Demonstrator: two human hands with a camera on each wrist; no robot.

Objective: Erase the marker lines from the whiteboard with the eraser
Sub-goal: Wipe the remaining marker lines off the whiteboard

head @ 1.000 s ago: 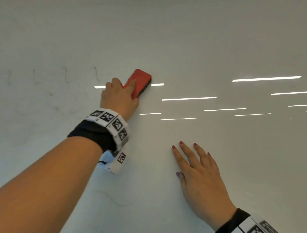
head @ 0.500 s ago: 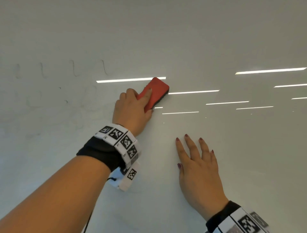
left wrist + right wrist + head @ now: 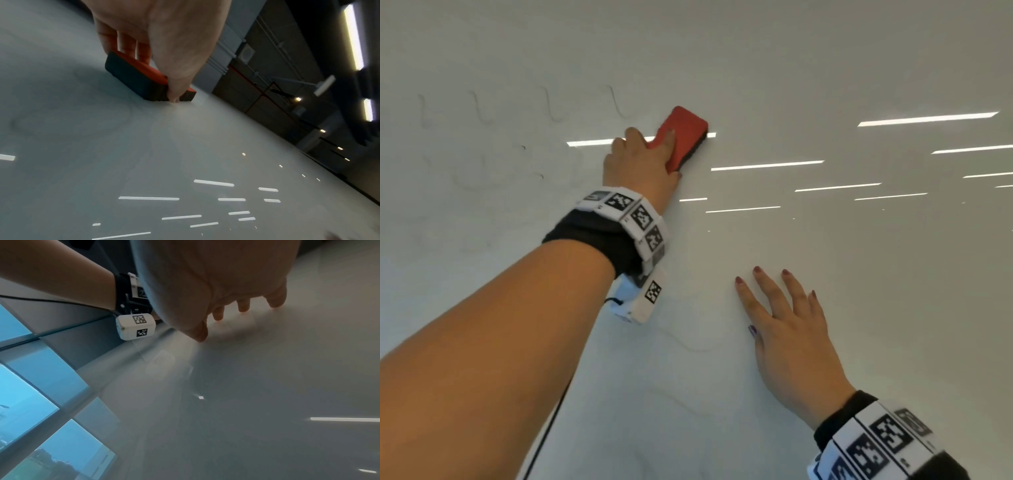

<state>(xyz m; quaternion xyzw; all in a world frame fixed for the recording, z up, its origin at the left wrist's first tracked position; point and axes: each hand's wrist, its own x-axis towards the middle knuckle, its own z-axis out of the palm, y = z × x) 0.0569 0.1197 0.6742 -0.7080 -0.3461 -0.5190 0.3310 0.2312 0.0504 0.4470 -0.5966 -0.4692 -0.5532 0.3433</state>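
The left hand [image 3: 642,164] is gripping the red block eraser with a dark felt base [image 3: 683,137], fingers curled over its top, thumb pinching its near edge, felt lying flat against the glossy white whiteboard [image 3: 825,308]. Faint grey marker lines [image 3: 551,106] are sitting at nine o'clock of the eraser. The right hand [image 3: 787,339] is pressing flat, fingers spread, at five o'clock.

head above, wrists near whiteboard [image 3: 825,68]
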